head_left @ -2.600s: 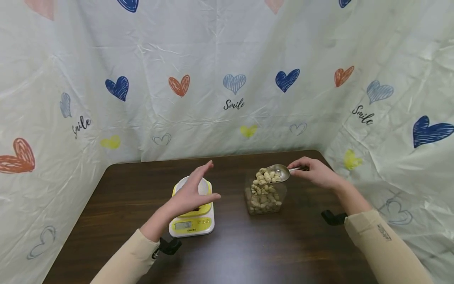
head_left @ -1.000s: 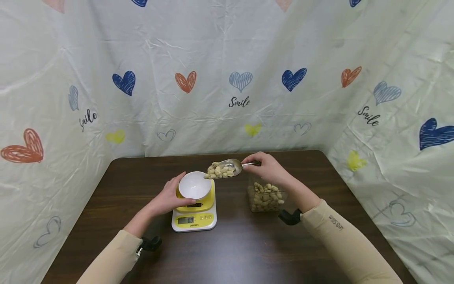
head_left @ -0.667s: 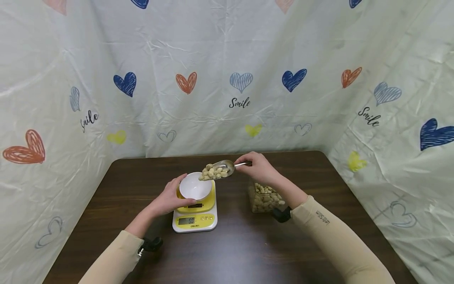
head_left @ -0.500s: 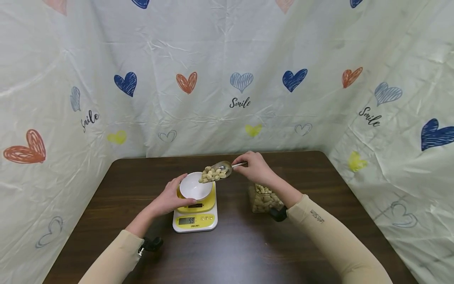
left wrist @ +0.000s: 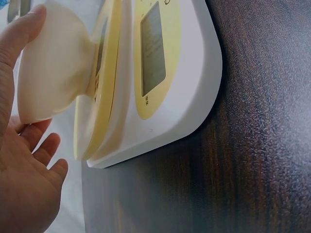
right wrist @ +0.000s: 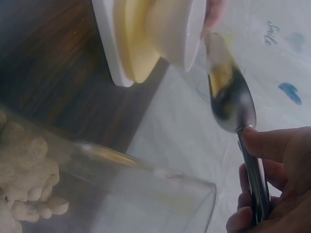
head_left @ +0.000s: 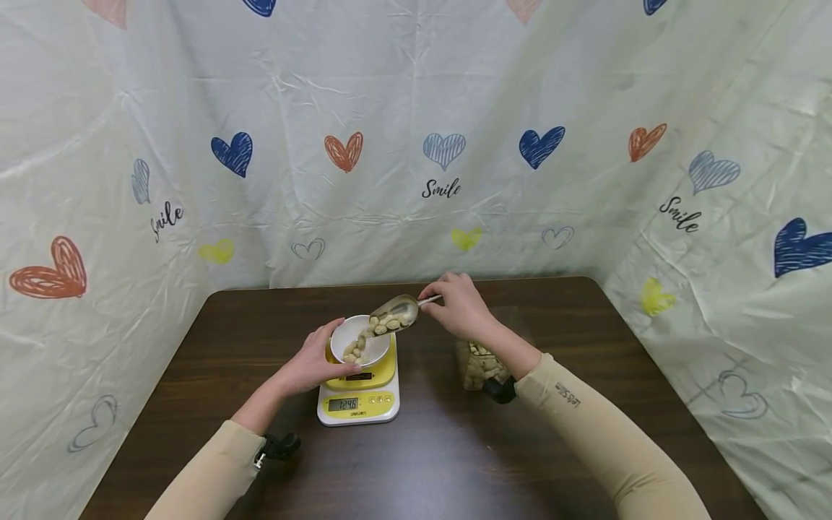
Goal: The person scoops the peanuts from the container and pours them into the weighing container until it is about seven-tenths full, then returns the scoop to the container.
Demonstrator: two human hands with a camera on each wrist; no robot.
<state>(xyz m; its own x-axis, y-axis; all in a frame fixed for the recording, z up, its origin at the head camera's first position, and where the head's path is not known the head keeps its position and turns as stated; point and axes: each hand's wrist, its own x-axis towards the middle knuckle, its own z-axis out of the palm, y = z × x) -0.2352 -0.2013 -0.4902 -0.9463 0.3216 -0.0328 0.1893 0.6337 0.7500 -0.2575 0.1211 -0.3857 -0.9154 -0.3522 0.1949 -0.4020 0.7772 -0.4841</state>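
My left hand (head_left: 314,361) holds a white bowl (head_left: 341,336) by its sides, thumb in front and fingers behind. The bowl (left wrist: 56,63) stands on a yellow-and-white digital kitchen scale (head_left: 360,409), whose display is lit. My right hand (head_left: 458,307) grips the handle of a metal scoop (head_left: 406,309), tilted down over the bowl's right rim. Unshelled peanuts (head_left: 385,325) slide off the scoop's lip, and some lie in the bowl. From the right wrist, thumb and fingers are seen wrapped on the scoop's handle (right wrist: 255,184).
A clear plastic container (head_left: 465,370) of peanuts stands right of the scale, partly hidden under my right forearm; its transparent wall (right wrist: 194,199) shows close up. The dark wooden table (head_left: 429,462) backs onto a white curtain (head_left: 390,87) printed with hearts.
The loaded scoop has moved left from above the container to the bowl and tipped, dropping peanuts. My left hand has taken hold of the bowl. The scale's reading has risen from zero.
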